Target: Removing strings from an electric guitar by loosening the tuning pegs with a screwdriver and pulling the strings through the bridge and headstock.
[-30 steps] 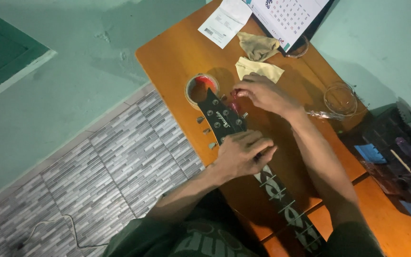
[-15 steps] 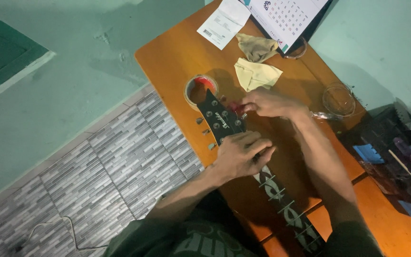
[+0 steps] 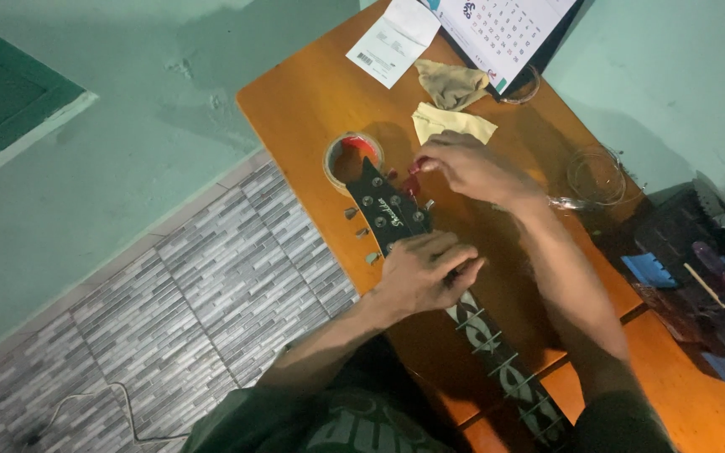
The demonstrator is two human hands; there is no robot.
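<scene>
A black guitar headstock point(image 3: 389, 211) with silver tuning pegs lies on the orange wooden table point(image 3: 312, 101); its neck point(image 3: 505, 369) runs toward me. My left hand point(image 3: 423, 273) presses down on the neck just below the headstock, fingers curled over it. My right hand point(image 3: 463, 168) hovers at the headstock's upper right side and pinches a small red tool point(image 3: 417, 168) against the pegs there. A roll of tape point(image 3: 352, 157) with a red middle sits right under the headstock's tip.
Two yellowish cloths point(image 3: 451, 105) lie beyond my right hand, with a white paper slip point(image 3: 392, 38) and a calendar point(image 3: 505, 29) at the far edge. A coil of wire point(image 3: 595, 174) lies to the right. Screwdrivers and blue parts point(image 3: 690, 268) fill a dark tray at right. Tiled floor point(image 3: 169, 319) lies left.
My right hand has shifted slightly along the headstock's upper right side with the red tool. My left hand has stayed on the neck.
</scene>
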